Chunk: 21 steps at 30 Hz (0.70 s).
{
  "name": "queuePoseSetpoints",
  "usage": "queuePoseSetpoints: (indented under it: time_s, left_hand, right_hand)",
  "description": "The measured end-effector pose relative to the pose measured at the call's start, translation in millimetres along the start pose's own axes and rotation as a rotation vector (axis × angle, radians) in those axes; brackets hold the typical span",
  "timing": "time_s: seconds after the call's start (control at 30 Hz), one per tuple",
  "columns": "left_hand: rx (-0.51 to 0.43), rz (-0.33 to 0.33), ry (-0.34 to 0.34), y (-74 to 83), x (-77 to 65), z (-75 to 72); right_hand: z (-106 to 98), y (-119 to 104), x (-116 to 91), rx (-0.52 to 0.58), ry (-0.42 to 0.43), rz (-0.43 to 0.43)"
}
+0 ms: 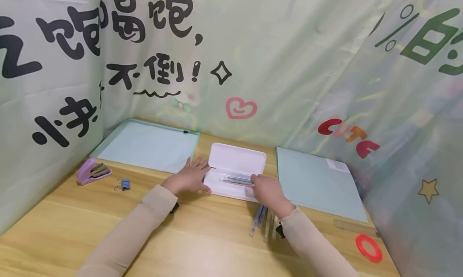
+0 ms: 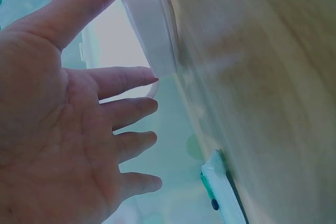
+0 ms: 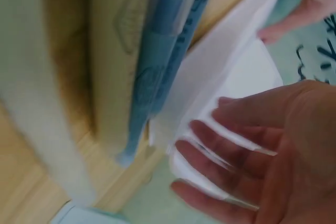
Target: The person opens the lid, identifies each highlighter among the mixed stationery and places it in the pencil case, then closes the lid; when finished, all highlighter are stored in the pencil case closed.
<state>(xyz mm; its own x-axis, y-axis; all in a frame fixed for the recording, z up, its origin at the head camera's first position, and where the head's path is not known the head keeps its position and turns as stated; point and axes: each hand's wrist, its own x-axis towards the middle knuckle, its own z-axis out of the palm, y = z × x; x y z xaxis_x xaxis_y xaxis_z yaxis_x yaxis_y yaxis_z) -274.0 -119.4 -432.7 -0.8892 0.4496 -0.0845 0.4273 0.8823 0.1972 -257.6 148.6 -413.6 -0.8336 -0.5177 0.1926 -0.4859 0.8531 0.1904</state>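
Observation:
A white pencil case [image 1: 236, 158] lies with its lid raised in the middle of the table, several slim pens [image 1: 236, 179] inside it. My left hand [image 1: 189, 176] is spread at the case's left end, thumb and index finger touching its edge, as the left wrist view also shows. Over the right end reaches my right hand [image 1: 269, 190], fingertips by the pens' ends. In the right wrist view its fingers [image 3: 210, 166] are extended and slightly bent, without a visible grip. Blue pens [image 1: 257, 220] and beige pens [image 1: 269, 224] lie below the right wrist, partly hidden by it.
Pale blue folders lie at the back left [image 1: 144, 144] and right [image 1: 318, 184]. A purple stapler-like item [image 1: 87, 171] and a blue binder clip [image 1: 125, 184] sit left. A ruler [image 1: 354, 227] and red tape ring [image 1: 369, 248] lie right. Printed curtains [image 1: 289, 68] enclose the table.

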Motion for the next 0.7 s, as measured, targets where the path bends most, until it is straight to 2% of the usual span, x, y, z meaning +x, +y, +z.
queuePoseSetpoints:
  time_s: [0.13,0.27,0.5,0.7]
  left_hand:
    - [-0.001,0.001,0.004,0.6,0.7,-0.6]
    - [0.012,0.010,0.008,1.2,1.6,0.8]
    - [-0.004,0.018,-0.001,2.4,1.0,2.5]
    - [-0.014,0.007,0.003,0.0,1.1,3.3]
  right_hand:
    - [-5,13,-15,0.055,-0.068,0.157]
    - [-10,23,-31,0.121,-0.131,0.233]
    - [-18,32,-61,0.140,-0.372,0.295]
    - [-16,34,-68,0.154,-0.393,0.296]
